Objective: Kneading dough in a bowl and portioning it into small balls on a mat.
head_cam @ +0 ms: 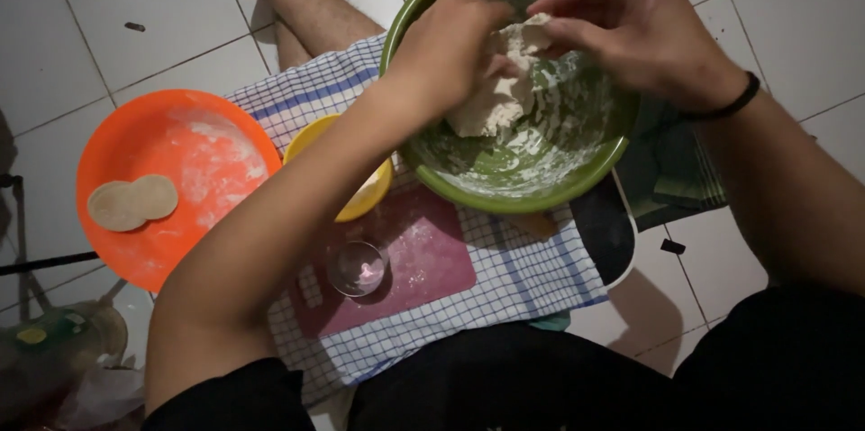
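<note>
While both hands pinch dough (500, 93) in green bowl (432, 161) | left grip (450, 48) closed on it | right grip (631, 26) likewise

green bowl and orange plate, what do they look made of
Green bowl: likely plastic, smooth with a dull sheen, inside smeared with flour and dough. Orange plate: likely plastic too, bright even colour, thin rim, dusted white, bearing two flat dough rounds.

Yellow bowl (365, 201) half under arm

Yellow bowl (360, 201) and glass (358, 267) crowd green bowl's (505, 201) left; right side open.
</note>
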